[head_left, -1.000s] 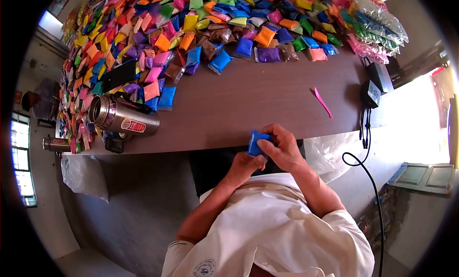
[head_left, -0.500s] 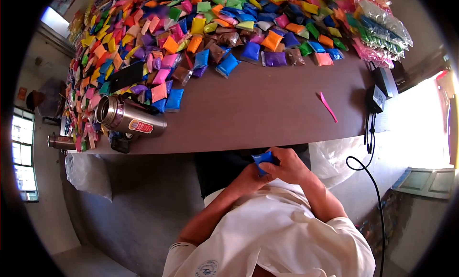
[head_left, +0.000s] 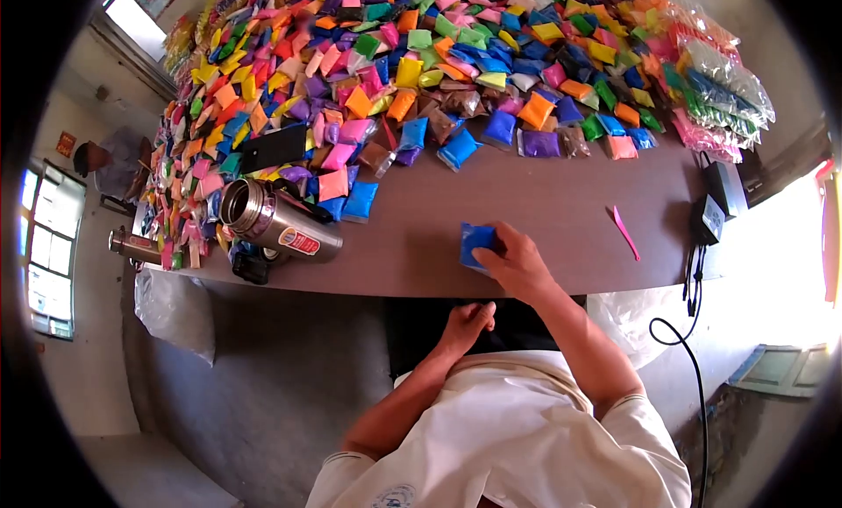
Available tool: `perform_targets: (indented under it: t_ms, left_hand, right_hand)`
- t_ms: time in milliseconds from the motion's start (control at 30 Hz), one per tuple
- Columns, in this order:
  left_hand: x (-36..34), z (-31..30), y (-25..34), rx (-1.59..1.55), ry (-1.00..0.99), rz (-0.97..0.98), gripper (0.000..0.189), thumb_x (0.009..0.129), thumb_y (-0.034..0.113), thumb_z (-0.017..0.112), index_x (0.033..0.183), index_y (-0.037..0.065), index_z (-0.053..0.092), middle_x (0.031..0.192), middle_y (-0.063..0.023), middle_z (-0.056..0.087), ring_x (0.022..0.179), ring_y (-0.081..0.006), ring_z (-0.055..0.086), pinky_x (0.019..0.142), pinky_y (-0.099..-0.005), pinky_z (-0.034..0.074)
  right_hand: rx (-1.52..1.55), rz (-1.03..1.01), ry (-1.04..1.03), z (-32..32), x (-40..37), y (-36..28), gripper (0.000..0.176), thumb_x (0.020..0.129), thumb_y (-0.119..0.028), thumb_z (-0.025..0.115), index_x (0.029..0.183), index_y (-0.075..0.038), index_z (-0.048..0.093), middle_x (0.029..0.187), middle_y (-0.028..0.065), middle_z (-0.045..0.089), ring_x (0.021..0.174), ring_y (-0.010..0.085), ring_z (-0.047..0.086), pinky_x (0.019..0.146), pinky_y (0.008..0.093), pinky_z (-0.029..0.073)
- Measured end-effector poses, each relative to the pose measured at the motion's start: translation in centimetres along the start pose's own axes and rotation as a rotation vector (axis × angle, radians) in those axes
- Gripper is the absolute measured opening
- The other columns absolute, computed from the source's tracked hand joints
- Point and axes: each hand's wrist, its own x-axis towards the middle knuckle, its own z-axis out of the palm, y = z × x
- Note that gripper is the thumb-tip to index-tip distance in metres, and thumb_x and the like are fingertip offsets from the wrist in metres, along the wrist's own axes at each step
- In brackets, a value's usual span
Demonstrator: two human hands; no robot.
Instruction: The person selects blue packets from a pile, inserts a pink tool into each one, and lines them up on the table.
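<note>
A small blue plastic packet (head_left: pixel 475 244) is pinched at its right side by my right hand (head_left: pixel 516 261), over the near edge of the table. Below that edge, by my lap, my left hand (head_left: pixel 467 326) is loosely closed, fingers curled and thumb against them, with nothing seen in it. Beyond the hands, the front of a large heap of colourful packets (head_left: pixel 537 110) lies on the brown table (head_left: pixel 403 236). A pink plastic tool (head_left: pixel 625 232) with a thin blade shape rests to the right of my right hand.
At the left stand an open steel flask (head_left: pixel 285 227), lying tilted, and a black phone (head_left: pixel 274 149) on the heap. A stack of clear bags (head_left: pixel 724 91) is at the far right, near a black adapter (head_left: pixel 707 220) with cables. Another person (head_left: pixel 116 164) is at the far left.
My right hand has carried the blue packet up from my lap to the table edge. My left hand has let go of it and stays low. The view has shifted slightly.
</note>
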Motion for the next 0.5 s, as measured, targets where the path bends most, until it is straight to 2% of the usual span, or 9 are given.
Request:
perform_targets:
  t_ms: [33,67,100,133,233,400,433,500]
  left_hand:
    - [0.2,-0.1,-0.4,0.002,0.002,0.003,0.041,0.098,0.034,0.058,0.073,0.002,0.058,0.067,-0.0028,0.057,0.066,-0.0123,0.054,0.065,-0.0278,0.044]
    - [0.5,-0.1,-0.8,-0.13,0.018,-0.015,0.037,0.099,0.031,0.057,0.076,0.002,0.057,0.067,-0.0026,0.055,0.066,-0.0127,0.054,0.066,-0.0283,0.045]
    - [0.6,-0.1,-0.9,-0.263,0.03,-0.034,0.034,0.099,0.029,0.056,0.078,0.002,0.057,0.068,-0.0024,0.054,0.065,-0.0132,0.054,0.066,-0.0288,0.045]
    - [0.6,-0.1,-0.6,-0.261,0.025,-0.032,0.034,0.099,0.029,0.056,0.078,0.002,0.057,0.068,-0.0024,0.054,0.065,-0.0132,0.054,0.066,-0.0288,0.045]
    - [0.4,-0.1,0.5,-0.249,0.025,-0.058,0.029,0.099,0.025,0.056,0.082,0.003,0.056,0.069,-0.0019,0.051,0.066,-0.0135,0.054,0.067,-0.0293,0.045]
    - [0.1,-0.1,0.8,-0.277,0.045,-0.048,0.031,0.099,0.026,0.056,0.077,0.005,0.055,0.07,-0.0015,0.052,0.068,-0.0134,0.054,0.068,-0.0289,0.045]
    - [0.5,-0.1,0.0,-0.314,0.051,-0.008,0.026,0.099,0.022,0.057,0.081,0.002,0.058,0.068,-0.0021,0.053,0.062,-0.0119,0.054,0.06,-0.0268,0.046]
    - [0.5,-0.1,-0.4,-0.317,0.039,0.007,0.026,0.099,0.022,0.058,0.082,0.002,0.058,0.068,-0.0021,0.054,0.062,-0.0121,0.054,0.06,-0.0269,0.046]
  right_hand:
    - [0.007,-0.119,0.061,0.8,0.7,-0.1,0.034,0.084,-0.017,0.067,0.113,0.0,0.057,0.083,0.0193,0.064,0.077,0.0312,0.065,0.072,0.0393,0.051]
    - [0.008,-0.122,0.063,1.4,1.4,-0.6,0.034,0.084,-0.017,0.067,0.113,0.0,0.057,0.083,0.0193,0.064,0.077,0.0312,0.065,0.072,0.0393,0.051]
    - [-0.026,-0.121,0.064,1.9,2.1,-1.0,0.039,0.084,-0.016,0.067,0.118,-0.002,0.056,0.088,0.0214,0.066,0.083,0.0361,0.065,0.077,0.0415,0.051]
    - [-0.06,-0.118,0.066,2.4,2.7,-1.5,0.043,0.083,-0.016,0.068,0.123,-0.004,0.054,0.093,0.0236,0.067,0.089,0.041,0.066,0.081,0.0438,0.051]
    - [-0.097,-0.164,0.082,3.9,4.2,-2.7,0.044,0.083,-0.015,0.067,0.124,-0.005,0.053,0.096,0.0256,0.066,0.093,0.0445,0.063,0.083,0.0475,0.05]
    - [-0.255,-0.174,0.053,5.8,6.1,-3.8,0.042,0.084,-0.014,0.066,0.123,-0.006,0.052,0.096,0.0255,0.066,0.092,0.0441,0.063,0.081,0.0496,0.05]
    - [-0.299,-0.164,0.026,6.0,6.4,-4.0,0.041,0.083,-0.015,0.066,0.122,-0.007,0.052,0.096,0.0248,0.066,0.091,0.0434,0.063,0.08,0.0497,0.05]
    - [-0.375,-0.19,0.057,6.6,6.9,-3.5,0.044,0.083,-0.016,0.067,0.124,-0.009,0.052,0.097,0.0229,0.066,0.092,0.0422,0.063,0.079,0.048,0.051]
